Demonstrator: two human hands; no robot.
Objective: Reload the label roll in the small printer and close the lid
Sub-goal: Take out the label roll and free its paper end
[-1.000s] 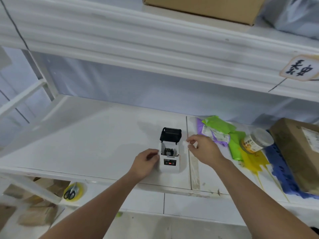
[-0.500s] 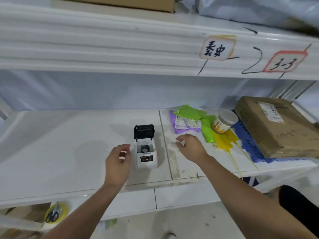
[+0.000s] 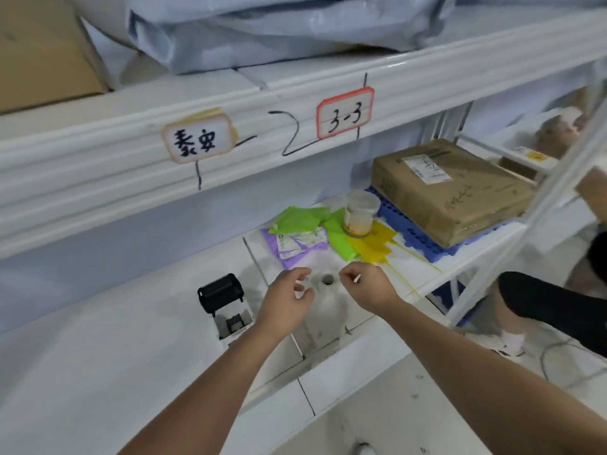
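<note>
The small white printer [image 3: 234, 323] stands on the white shelf [image 3: 98, 339] with its black lid [image 3: 220, 291] tipped up and its bay open. To its right, a white label roll [image 3: 326, 280] with a dark core hole sits between my hands, casting a shadow on the shelf below it. My left hand [image 3: 285, 302] is curled on the roll's left side, fingers and thumb closed on it. My right hand [image 3: 369, 287] pinches a small white strip [image 3: 356, 278] at the roll's right side. The roll is blurred; its contact with the shelf is unclear.
Green, purple and yellow mailer bags [image 3: 305, 234] and a plastic jar [image 3: 360, 211] lie just behind my hands. A cardboard box [image 3: 453, 192] rests on a blue mat [image 3: 410, 233] at the right. The upper shelf beam [image 3: 131, 165] overhangs. A person's dark-clothed leg [image 3: 545, 307] is beyond the shelf post [image 3: 512, 254].
My left hand has left the printer's side and moved right to the roll. My right hand now pinches a strip beside it. The view has swung right.
</note>
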